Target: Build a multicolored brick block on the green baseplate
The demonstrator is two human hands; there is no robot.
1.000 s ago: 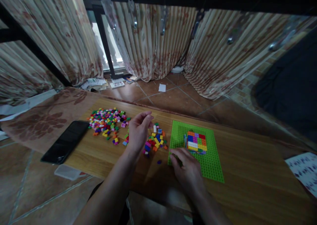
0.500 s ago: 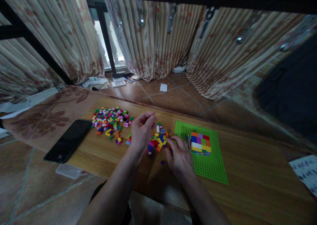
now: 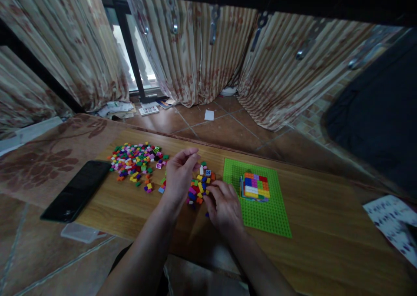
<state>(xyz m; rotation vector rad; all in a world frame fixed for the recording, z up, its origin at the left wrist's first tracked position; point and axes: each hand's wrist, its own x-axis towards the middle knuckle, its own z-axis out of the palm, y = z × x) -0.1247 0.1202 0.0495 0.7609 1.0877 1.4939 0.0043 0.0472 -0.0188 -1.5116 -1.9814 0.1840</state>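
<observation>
- left hand (image 3: 177,178) hovering over brick pile (image 3: 199,187), fingertips pinching together; can't tell if a brick is in them
- right hand (image 3: 223,204) curling into the pile, grip unclear
- pile sitting on table (image 3: 325,226), beside baseplate (image 3: 260,215)
- bricks looking tiny, light, hard, slick; pinching the sides suits them

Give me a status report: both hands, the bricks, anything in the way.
Left hand at small brick pile, fingertips pinched, contents unclear. Right hand fingering that pile, beside green baseplate. Phone lies off left.
</observation>
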